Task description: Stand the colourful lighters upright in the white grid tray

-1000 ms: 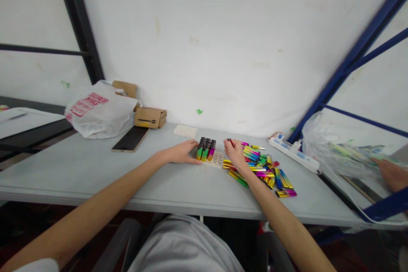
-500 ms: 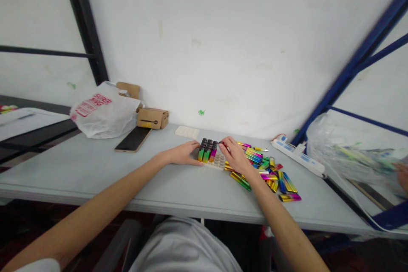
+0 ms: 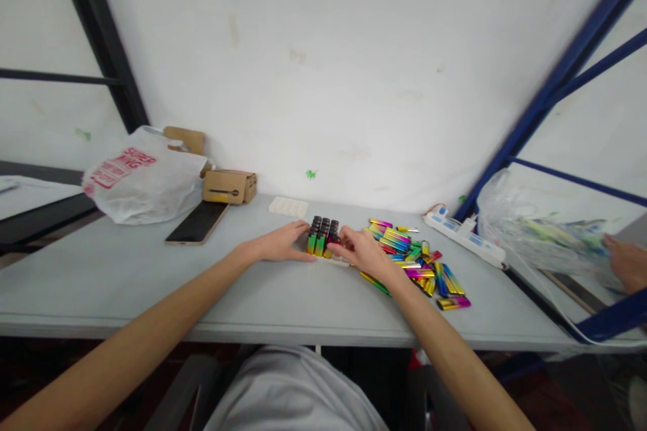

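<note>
**Two hands close on a block of upright lighters**

Two bare arms reach across the grey bench (image 3: 151, 283). The left hand (image 3: 283, 246) lies flat, fingers stretched out and apart, its tips against the left side of the upright lighters (image 3: 322, 237) — a tight block of what look like lighters, black caps up, near the middle of the bench. The right hand (image 3: 361, 252) meets the block's right side with fingers curled in. Whether they pinch a piece or only touch the block, I cannot tell.

By my reading, the step in hand is filling the block, the left hand bracing it while the right works at its edge. Seating a piece there would call for holding it cap-up and square to its neighbours.

Just right of the hand lie the loose lighters (image 3: 417, 262), a scattered heap of slim, glossy, hard-edged bars with a metallic rainbow sheen. Behind the block lies a spare white tray (image 3: 288, 207), matt and dimpled.

Further left are a dark phone (image 3: 196, 222), a small cardboard box (image 3: 228, 186) and a crinkled white plastic bag (image 3: 141, 178) printed in red. To the right are a white power strip (image 3: 462, 237), a clear bag (image 3: 540, 232) and another person's hand (image 3: 627, 262), well apart.
</note>
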{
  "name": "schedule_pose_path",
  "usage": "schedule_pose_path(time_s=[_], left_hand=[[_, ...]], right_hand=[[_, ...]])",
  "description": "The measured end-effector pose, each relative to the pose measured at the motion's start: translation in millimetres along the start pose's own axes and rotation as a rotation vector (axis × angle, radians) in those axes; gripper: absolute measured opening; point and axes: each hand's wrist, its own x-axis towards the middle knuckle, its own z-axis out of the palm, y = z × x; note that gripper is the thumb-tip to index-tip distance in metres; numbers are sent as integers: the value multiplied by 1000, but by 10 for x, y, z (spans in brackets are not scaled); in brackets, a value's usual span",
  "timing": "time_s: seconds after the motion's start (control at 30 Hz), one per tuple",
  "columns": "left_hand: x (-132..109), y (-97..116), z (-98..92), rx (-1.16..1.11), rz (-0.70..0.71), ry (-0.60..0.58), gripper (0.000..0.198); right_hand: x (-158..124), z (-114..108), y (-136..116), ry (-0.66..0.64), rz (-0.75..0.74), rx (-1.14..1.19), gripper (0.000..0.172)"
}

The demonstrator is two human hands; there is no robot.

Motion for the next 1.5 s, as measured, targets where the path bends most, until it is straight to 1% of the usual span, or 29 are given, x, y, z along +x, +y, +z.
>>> schedule_pose_path(time_s=[0.1,0.2,0.33,0.37,0.43,0.5,0.53,0.6,0.67,0.7,0.77,0.83,0.9,0.97,1.0,1.03,1.1,1.17,1.2,1.4,1.5], left_hand=[[0,15,-4,12,-31,-31,77],[-1,20,-9,11,-27,-32,78],[0,7,-6,24,-23,-30,77],[0,5,-5,29,-19,-28,77],[0,4,-5,27,-8,-20,78],[0,9,-9,14,-6,-9,79],[0,13,-12,11,-12,-7,79],[2,22,-20,14,-29,-13,79],[4,31,-26,20,-40,-24,79],[4,34,-29,20,-44,-29,79],[6,37,-31,19,-48,-34,80],[7,37,-32,21,-48,-37,80],[9,35,-32,25,-45,-36,80],[10,34,-35,28,-48,-33,80],[10,34,-36,28,-51,-32,81],[10,34,-38,27,-56,-34,81],[10,32,-40,27,-62,-38,81],[11,26,-39,27,-59,-33,80],[12,21,-37,27,-56,-26,80],[21,-3,-20,16,-57,-15,80],[21,-3,-20,7,-49,-17,80]], right_hand=[[2,-32,-17,-24,-15,-24,28],[0,-113,-54,-41,-4,-45,27],[-21,-217,-93,-166,44,10,23],[-21,-221,-96,-178,50,8,23],[-6,-189,-100,-139,60,-68,26],[24,-112,-108,-93,76,-207,32],[41,-65,-114,-92,85,-275,35],[66,14,-124,-135,85,-341,41],[75,40,-115,-172,58,-323,45],[74,26,-98,-167,48,-308,48],[67,-50,-27,-103,63,-318,55],[61,-160,102,12,141,-383,59],[58,-266,283,120,253,-442,52],[52,-341,491,174,360,-496,35],[47,-365,592,175,400,-527,34],[40,-380,683,146,437,-551,38],[29,-391,823,32,485,-553,40],[26,-388,893,-62,500,-526,38],[29,-385,905,-83,501,-515,37],[52,-409,844,-50,451,-481,30],[47,-436,796,-60,445,-457,26]])
